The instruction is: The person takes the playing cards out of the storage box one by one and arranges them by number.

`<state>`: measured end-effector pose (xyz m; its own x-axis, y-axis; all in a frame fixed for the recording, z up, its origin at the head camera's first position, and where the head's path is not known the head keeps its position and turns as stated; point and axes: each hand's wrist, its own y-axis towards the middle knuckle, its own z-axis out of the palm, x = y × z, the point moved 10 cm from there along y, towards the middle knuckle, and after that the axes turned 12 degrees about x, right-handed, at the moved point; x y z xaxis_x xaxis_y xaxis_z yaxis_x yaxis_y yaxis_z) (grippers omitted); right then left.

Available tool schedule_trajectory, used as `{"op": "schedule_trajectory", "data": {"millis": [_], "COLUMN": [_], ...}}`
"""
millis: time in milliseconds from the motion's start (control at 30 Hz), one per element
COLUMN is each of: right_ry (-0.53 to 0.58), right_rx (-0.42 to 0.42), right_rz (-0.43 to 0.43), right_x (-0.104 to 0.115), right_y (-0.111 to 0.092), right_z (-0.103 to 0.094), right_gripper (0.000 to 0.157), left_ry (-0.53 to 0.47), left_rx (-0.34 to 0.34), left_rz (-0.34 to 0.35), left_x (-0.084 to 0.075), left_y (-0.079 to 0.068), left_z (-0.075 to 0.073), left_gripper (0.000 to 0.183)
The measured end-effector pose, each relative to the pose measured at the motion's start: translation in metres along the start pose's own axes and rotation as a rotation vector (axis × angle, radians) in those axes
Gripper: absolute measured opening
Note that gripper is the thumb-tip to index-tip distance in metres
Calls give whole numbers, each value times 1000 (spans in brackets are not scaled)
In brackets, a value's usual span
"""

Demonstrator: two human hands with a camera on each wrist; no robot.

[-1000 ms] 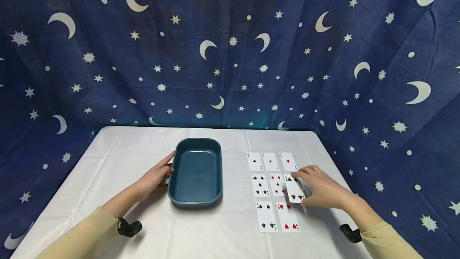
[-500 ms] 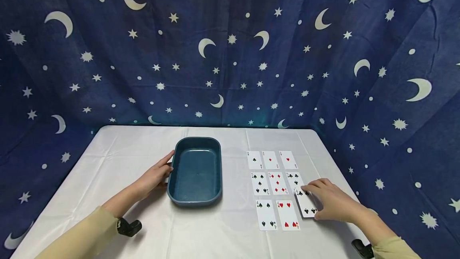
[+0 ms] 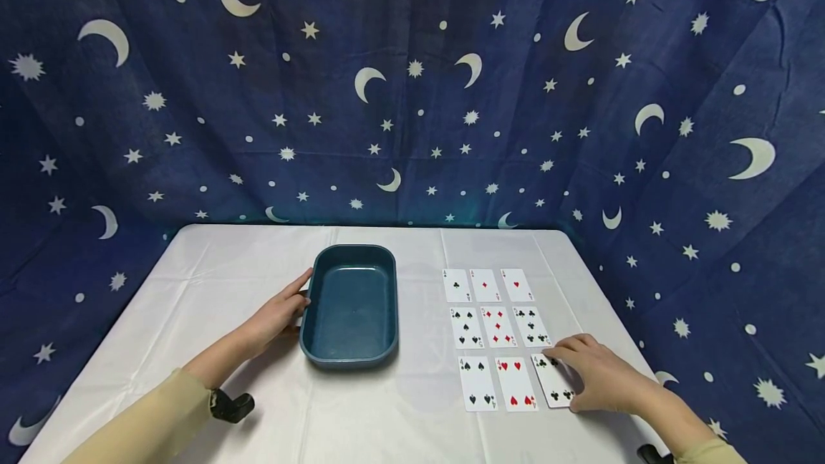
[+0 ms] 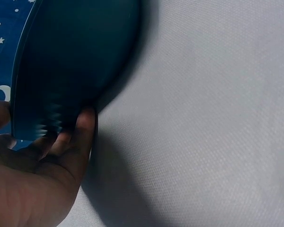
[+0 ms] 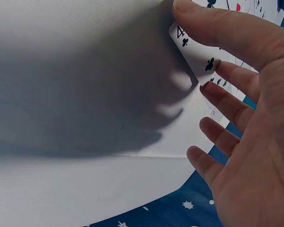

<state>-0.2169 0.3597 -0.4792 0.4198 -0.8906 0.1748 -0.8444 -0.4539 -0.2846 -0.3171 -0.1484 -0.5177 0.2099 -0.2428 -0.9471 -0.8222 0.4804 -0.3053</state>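
My right hand (image 3: 602, 374) pinches a playing card, the four of clubs (image 3: 552, 382), between thumb and fingertips at its top and bottom edges. The card lies close over the cloth, right of the four of hearts (image 3: 515, 385) and below the five of clubs (image 3: 531, 326). In the right wrist view the thumb (image 5: 213, 19) covers part of the card's face, while the lower fingers spread away from it. My left hand (image 3: 273, 321) grips the left side of a dark teal plastic bin (image 3: 350, 364), fingers against its outer wall in the left wrist view. The bin holds nothing.
Cards lie face up in rows on the white tablecloth (image 3: 412, 428): three aces on top, with the ace of clubs (image 3: 457, 286) leftmost, then three fives, then the four of spades (image 3: 477, 384) and four of hearts. A blue star-patterned curtain (image 3: 412, 92) hangs behind the table.
My right hand has carried the four of clubs down and right, from over the row of fives to the right end of the fours' row. The left hand stays at the bin.
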Motion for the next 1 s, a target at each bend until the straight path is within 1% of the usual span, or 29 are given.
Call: {"op": "schedule_trajectory", "data": {"millis": [133, 400, 567, 767, 900, 1000], "right_ry": [-13, -23, -20, 3, 13, 12], "right_rx": [-13, -11, 6, 42, 35, -20], "right_rz": [-9, -28, -18, 4, 20, 40], "right_x": [1, 3, 3, 3, 1, -2], "right_y": [0, 4, 7, 6, 5, 5], "right_z": [2, 3, 5, 9, 6, -3], "right_gripper": [84, 85, 85, 87, 86, 79], "left_ry": [-3, -7, -18, -22, -44, -59], "left_rx": [-4, -4, -8, -23, -20, -32], "left_rz": [-1, 6, 11, -14, -22, 3], "left_x": [0, 2, 3, 6, 7, 4], "left_y": [-1, -3, -3, -5, -12, -22], "left_z": [-2, -4, -5, -5, -9, -18], "left_gripper": [71, 71, 72, 72, 70, 70]}}
